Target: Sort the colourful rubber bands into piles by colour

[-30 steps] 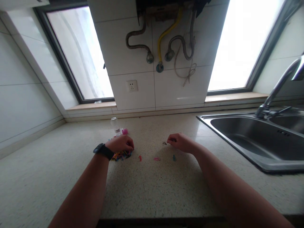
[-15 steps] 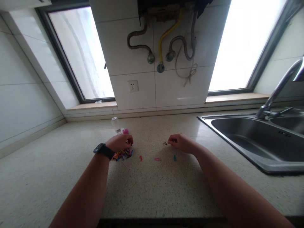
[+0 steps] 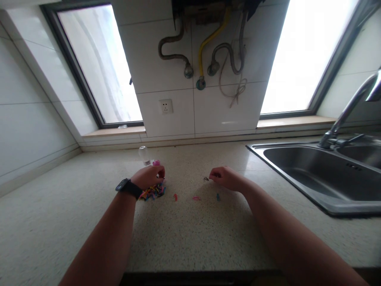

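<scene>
My left hand, with a dark watch on its wrist, is closed over the far side of a pile of small multicoloured bands. Its fingers are curled together, and what they pinch is too small to name. My right hand is closed in a pinch, with a small dark loop at its fingertips. Nearer to me on the counter lie three separate small pieces in a row: a red one, a pink one and a blue one.
Behind my left hand stand a clear bottle-like container and a bright pink object. A steel sink with a tap is set into the speckled counter on the right. Pipes and a socket are on the tiled wall.
The view has shifted very slightly. Both hands stay nearly in place, and the pile, the loop and the three pieces in the row lie as before.
</scene>
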{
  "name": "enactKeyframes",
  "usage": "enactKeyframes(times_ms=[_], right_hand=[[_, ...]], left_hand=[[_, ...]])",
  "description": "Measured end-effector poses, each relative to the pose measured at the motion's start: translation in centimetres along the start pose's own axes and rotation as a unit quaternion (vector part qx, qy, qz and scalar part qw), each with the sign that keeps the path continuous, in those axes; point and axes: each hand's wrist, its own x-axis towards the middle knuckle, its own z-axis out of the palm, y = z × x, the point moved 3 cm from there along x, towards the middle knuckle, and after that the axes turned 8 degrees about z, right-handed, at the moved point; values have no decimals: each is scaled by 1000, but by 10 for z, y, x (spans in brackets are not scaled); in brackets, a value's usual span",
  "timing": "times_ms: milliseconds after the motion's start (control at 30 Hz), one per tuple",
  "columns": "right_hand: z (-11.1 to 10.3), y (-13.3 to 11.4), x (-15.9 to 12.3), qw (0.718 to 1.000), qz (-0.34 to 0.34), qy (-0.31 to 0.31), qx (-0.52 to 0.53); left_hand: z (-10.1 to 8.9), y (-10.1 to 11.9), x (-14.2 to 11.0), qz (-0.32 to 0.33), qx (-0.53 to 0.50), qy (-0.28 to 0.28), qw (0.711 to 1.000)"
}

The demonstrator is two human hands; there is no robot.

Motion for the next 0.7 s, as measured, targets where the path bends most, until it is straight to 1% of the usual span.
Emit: enactKeyframes(times_ms=[267,467,700], right_hand=[[-1,-1,-1,1000,3,2,-4],[0,-1,-1,1000,-4,1,-4],[0,-2,0,1000,4,-7,-8]], left_hand=[[0,-1,1,-4,-2,10,1000],[0,3,3,1,-15,16,1000],[-2,5,4,5,-31,23,999]])
